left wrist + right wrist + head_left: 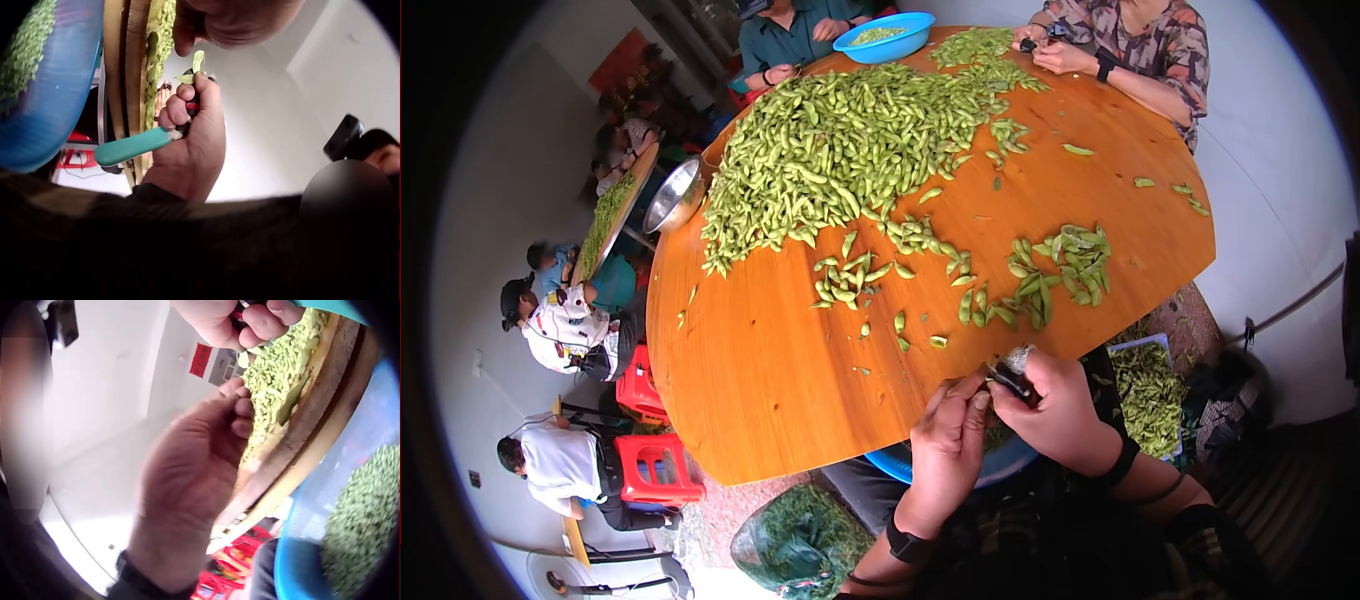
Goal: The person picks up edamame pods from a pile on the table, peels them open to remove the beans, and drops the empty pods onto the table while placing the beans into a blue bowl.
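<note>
Likely shelling: right hand (1062,412) pinches split pod (198,61) and teal-handled tool (134,147); left hand (190,459) fingers curled, hold unclear; next should empty over blue tub (75,125).

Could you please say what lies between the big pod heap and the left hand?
The head view shows scattered loose pods and bare tabletop between the heap and the left hand.

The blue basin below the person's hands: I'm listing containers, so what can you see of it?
The blue, plastic-looking basin has a smooth, slightly translucent wall and a curved rim. Facing upward beside the brown wooden table, it holds many loose, shelled green beans. Left hand and right hand appear clear of it. Its underside is hidden.
</note>
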The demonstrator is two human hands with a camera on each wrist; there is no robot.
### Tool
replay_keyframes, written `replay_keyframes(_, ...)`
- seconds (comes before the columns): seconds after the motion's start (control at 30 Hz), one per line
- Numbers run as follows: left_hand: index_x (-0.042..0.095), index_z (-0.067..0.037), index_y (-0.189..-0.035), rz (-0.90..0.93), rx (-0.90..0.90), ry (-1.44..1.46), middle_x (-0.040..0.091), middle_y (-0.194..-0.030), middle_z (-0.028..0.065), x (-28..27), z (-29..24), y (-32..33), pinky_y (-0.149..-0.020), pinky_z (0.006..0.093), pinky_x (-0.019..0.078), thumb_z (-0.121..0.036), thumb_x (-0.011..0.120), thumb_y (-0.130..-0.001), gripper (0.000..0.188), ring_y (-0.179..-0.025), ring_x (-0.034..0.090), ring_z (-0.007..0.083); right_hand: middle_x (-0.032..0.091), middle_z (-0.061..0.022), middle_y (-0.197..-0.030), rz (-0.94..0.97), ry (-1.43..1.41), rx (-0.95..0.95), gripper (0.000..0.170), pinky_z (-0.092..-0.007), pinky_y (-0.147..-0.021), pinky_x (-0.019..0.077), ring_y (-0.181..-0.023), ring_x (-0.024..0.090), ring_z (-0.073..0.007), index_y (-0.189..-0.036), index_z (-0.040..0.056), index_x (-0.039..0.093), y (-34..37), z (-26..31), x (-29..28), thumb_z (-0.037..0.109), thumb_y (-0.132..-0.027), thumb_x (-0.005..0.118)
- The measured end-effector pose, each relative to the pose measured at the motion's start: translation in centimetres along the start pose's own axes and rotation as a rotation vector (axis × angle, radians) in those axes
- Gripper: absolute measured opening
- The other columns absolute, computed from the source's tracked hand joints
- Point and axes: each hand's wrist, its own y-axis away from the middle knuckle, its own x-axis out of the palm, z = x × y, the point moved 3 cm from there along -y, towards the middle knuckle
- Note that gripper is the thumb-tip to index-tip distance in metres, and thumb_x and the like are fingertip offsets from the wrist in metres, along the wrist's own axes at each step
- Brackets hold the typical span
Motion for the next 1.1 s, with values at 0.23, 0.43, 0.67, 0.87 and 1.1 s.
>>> replay_keyframes(0.23, 0.059, -0.004, -0.103, 0.113, -0.402, 0.771, 0.061, -0.084, 0.0009, -0.2, 1.7, 0.8, -0.054, 0.0203, 0.0424, -0.004, 0.053, -0.098, 0.008, -0.06, 0.051, 0.0061, 0.053, 0.0039, -0.065, 0.356, -0.398, 0.392, 0.012, -0.0234, -0.051, 0.0402, -0.058, 0.05, -0.0034, -0.083, 0.0026, 0.055, -0.4, 0.5, -0.6, 0.009, -0.087, 0.064)
replay_keyframes(0.43, 0.061, -0.002, -0.104, 0.311, -0.181, 0.138, 0.059, -0.105, 0.0058, -2.3, 0.9, 2.2, -0.059, 0.0216, 0.0485, 0.007, 0.051, -0.092, 0.018, -0.07, 0.06, 0.0095, 0.049, 0.0011, -0.062, 0.051, 0.031, 0.111, 0.018, -0.0261, -0.052, 0.0398, -0.058, 0.048, -0.0063, -0.077, 0.0016, 0.052, -3.9, -2.9, -4.6, 0.008, -0.087, 0.065)
replay_keyframes(0.67, 0.064, -0.002, -0.091, -0.037, -0.074, -0.452, 0.062, -0.088, 0.0166, -5.0, 0.1, -2.3, -0.06, 0.0395, 0.0513, -0.006, 0.062, -0.086, 0.007, -0.067, 0.064, 0.0343, 0.05, 0.0017, -0.064, -0.015, -0.08, 0.176, 0.011, -0.0253, -0.051, 0.0383, -0.057, 0.048, -0.0054, -0.09, 0.0019, 0.057, -5.0, -5.9, -6.4, 0.012, -0.095, 0.056)
replay_keyframes(0.87, 0.062, -0.003, -0.091, -0.095, -0.013, -0.767, 0.06, -0.089, 0.0182, -4.6, 3.3, -7.8, -0.061, 0.0483, 0.0512, -0.014, 0.066, -0.086, 0.013, -0.072, 0.062, 0.0421, 0.052, 0.0027, -0.068, 0.006, -0.258, 0.194, 0.008, -0.0226, -0.051, 0.0384, -0.056, 0.047, -0.0041, -0.095, 0.0028, 0.056, -4.7, -6.9, -7.0, 0.008, -0.096, 0.05)
replay_keyframes(1.1, 0.062, -0.001, -0.101, 0.036, -0.046, -0.533, 0.063, -0.089, 0.0168, -3.1, 2.3, -6.7, -0.058, 0.0392, 0.0524, -0.012, 0.062, -0.091, 0.015, -0.066, 0.065, 0.0299, 0.059, -0.0014, -0.072, 0.284, -0.375, 0.27, 0.03, -0.0208, -0.046, 0.0444, -0.052, 0.055, -0.0056, -0.125, 0.0044, 0.057, -2.8, -3.4, -4.9, 0.008, -0.096, 0.05)
